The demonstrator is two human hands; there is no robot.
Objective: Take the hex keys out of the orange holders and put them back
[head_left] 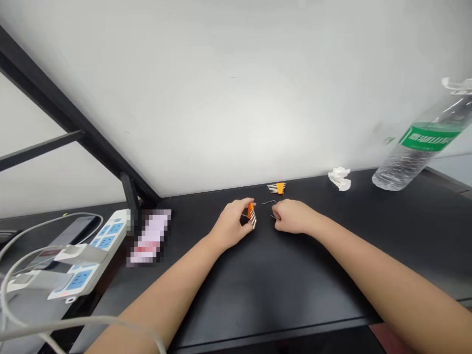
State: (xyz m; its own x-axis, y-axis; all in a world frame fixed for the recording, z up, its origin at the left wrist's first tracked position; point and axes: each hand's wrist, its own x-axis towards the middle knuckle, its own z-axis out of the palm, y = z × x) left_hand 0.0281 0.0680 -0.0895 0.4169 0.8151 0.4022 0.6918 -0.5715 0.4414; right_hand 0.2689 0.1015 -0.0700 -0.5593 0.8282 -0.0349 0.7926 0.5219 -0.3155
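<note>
My left hand (pixel 231 223) is closed around an orange hex key holder (pixel 250 211), with several silver hex keys fanning out of it toward me. Close by on the right, my right hand (pixel 291 216) has its fingers pinched on a thin hex key (pixel 273 217); only a short end of that key shows. A separate thin L-shaped hex key (pixel 269 202) lies on the black table just beyond the right fingertips. Farther back, near the wall, rests a second orange holder (pixel 280 188) filled with several hex keys.
Crumpled white tissue (pixel 339 178) and a large plastic bottle with a green label (pixel 429 136) stand at the back right. On the left are a white power strip (pixel 96 255) with plugs and cables, a blurred pink item (pixel 151 238) and a black metal frame (pixel 70 125).
</note>
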